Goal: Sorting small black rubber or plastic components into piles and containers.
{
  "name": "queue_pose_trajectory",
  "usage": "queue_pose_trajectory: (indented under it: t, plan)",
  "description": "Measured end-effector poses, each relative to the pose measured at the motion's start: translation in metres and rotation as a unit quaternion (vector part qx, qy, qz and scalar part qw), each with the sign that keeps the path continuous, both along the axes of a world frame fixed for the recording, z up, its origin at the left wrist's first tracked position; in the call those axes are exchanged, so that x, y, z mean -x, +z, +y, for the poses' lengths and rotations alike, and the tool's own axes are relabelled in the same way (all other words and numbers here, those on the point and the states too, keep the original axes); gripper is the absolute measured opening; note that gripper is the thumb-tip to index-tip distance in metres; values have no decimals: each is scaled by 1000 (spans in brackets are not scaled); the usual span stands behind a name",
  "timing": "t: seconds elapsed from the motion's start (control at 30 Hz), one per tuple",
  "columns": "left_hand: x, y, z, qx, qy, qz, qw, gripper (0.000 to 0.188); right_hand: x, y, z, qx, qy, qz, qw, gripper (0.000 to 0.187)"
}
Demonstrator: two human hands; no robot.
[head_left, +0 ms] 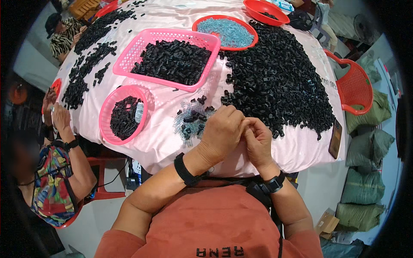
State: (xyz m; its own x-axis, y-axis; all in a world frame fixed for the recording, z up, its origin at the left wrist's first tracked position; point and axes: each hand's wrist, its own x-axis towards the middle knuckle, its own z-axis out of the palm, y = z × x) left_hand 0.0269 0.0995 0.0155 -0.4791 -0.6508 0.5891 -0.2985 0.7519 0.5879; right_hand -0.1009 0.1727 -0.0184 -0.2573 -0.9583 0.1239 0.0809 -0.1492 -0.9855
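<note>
— What is the person in the orange shirt working with?

— Both hands are meeting at the near edge of the worktop [180, 142], which is draped in pale pink cloth. The left hand [221, 129] is curling inward, its fingers clenched toward the right hand [258, 139], whose fingers are pinching together against it. Whatever small piece they are gripping is hidden between them, so I cannot tell what it is.

— And what is lying closest?

— At ten o'clock from the hands, just beside them, a small mixed pile [191, 120] is sitting: clear bluish bits with chunky little black plastic parts among them. At one o'clock a big heap of the same black parts [279, 81] is spreading across the cloth, nearly touching the knuckles.

— Any containers?

— A rectangular pink mesh basket [142, 47] at eleven o'clock is holding more black parts. A round pink basket [107, 116] at nine o'clock is holding a few, plus a small pale cylinder. A round red tray [254, 36] at twelve o'clock is carrying clear blue pieces, and another red tray [275, 15] is sitting beyond it.

— Packages or signs?

— Green sacks [363, 185] are piling up on the floor at three o'clock, with a cardboard box [327, 223] below them. A dark flat phone [335, 138] is resting on the worktop's right edge. Another person's hands [53, 112] are working far off at nine o'clock.
</note>
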Motion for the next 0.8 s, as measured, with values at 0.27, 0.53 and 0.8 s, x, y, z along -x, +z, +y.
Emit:
queue_pose_trajectory:
  t: [0.27,0.53,0.8]
  plan:
    - [-1,4,-2,-48,20,-3,999,19,-1,-2,1,-19,-12,33,999,19]
    - [-5,9,-10,-51,12,-71,996,18,0,-1,-1,-22,-8,-16,1000,15]
    - [-38,6,-55,7,92,-214,973,16,-1,2,-1,-41,8,-114,993,19]
